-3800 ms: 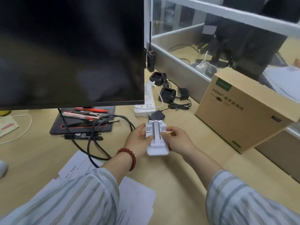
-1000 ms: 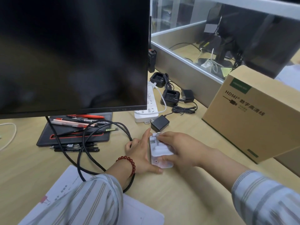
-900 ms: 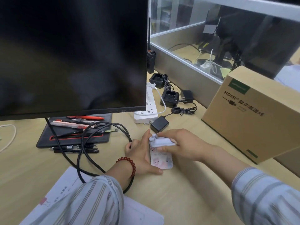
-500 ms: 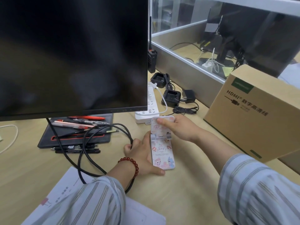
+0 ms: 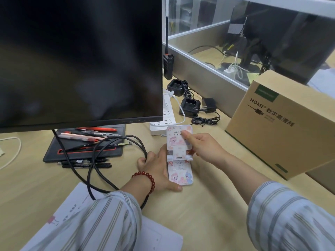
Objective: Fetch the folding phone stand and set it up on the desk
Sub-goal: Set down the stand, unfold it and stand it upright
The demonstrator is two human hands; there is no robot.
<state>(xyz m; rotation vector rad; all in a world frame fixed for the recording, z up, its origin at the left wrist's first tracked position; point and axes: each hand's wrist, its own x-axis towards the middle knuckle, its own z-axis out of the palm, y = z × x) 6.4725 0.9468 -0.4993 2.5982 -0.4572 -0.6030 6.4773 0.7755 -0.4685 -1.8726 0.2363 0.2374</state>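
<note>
The folding phone stand (image 5: pixel 179 171) is white with pink cartoon prints. Its base plate lies flat on the wooden desk (image 5: pixel 208 211) in front of me. The upper plate is swung up and tilts back from the hinge. My right hand (image 5: pixel 201 144) pinches that upper plate at its right edge, thumb on the printed face. My left hand (image 5: pixel 157 171), with a red bead bracelet at the wrist, rests on the desk and clamps the base plate from its left side, thumb along the near edge.
A large dark monitor (image 5: pixel 79 58) fills the upper left. Pens lie on a black pad (image 5: pixel 85 147), and black cables (image 5: pixel 101 160) loop beside my left hand. A white power strip (image 5: pixel 166 116), chargers (image 5: pixel 190 107) and a cardboard HDMI box (image 5: pixel 282 124) stand nearby. Papers (image 5: pixel 76 203) lie near me.
The stand went from folded shut to unfolded: my right hand lifted the upper plate up and back, away from me. My left hand kept holding the base on the desk.
</note>
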